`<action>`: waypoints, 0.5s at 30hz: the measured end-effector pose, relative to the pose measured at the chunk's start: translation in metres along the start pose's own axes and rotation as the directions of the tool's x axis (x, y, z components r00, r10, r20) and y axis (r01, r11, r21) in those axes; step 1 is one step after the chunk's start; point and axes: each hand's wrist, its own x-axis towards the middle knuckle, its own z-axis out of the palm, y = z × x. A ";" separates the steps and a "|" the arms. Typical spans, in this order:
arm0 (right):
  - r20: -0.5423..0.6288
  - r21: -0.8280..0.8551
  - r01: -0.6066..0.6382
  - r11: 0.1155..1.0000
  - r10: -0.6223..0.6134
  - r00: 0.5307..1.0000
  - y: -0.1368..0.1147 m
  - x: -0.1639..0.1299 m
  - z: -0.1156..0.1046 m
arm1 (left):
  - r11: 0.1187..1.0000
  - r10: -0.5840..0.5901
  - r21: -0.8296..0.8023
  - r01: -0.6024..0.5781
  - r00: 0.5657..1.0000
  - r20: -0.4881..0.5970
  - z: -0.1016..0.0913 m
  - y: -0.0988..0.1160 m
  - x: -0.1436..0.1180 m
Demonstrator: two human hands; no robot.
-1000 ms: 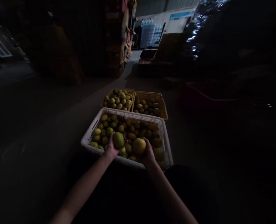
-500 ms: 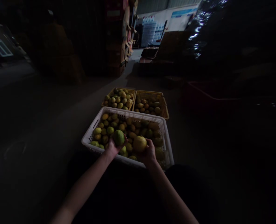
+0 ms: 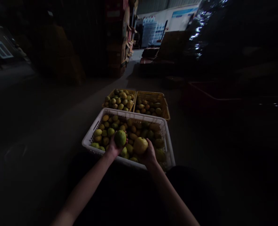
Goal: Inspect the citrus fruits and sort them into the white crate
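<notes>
The left hand (image 3: 112, 148) has its grip closed on a green fruit (image 3: 120, 138) and the right hand (image 3: 149, 154) on a yellow fruit (image 3: 140, 145), both just above the white crate (image 3: 89, 138), two yellow crates (image 3: 163, 110) beyond.

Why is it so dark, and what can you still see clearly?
Head view: dim, light falling mostly on the white plastic crate of fruit; the left hand holds a round green fruit, the right hand a yellower fruit; the corners sink into black; the far bright wall glares; edges curve from the lens.
</notes>
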 end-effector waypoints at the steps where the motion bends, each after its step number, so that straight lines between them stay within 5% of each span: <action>1: -0.002 0.000 -0.004 1.000 0.004 1.000 -0.001 0.000 0.000 | 1.000 0.014 0.021 -0.014 1.000 -0.004 0.000 -0.001 0.001; 7: 0.064 -0.048 0.002 0.999 0.001 0.998 -0.003 0.004 -0.002 | 0.998 0.042 0.048 -0.045 0.998 0.056 0.008 -0.008 -0.003; 12: 0.043 0.004 0.054 0.999 -0.054 0.998 -0.008 -0.003 -0.003 | 0.999 0.039 0.026 -0.039 0.999 0.003 0.014 -0.012 -0.003; 15: 0.084 0.016 0.043 0.999 -0.044 0.996 -0.010 -0.006 -0.004 | 0.993 0.095 0.066 -0.102 0.991 0.098 0.018 -0.017 0.002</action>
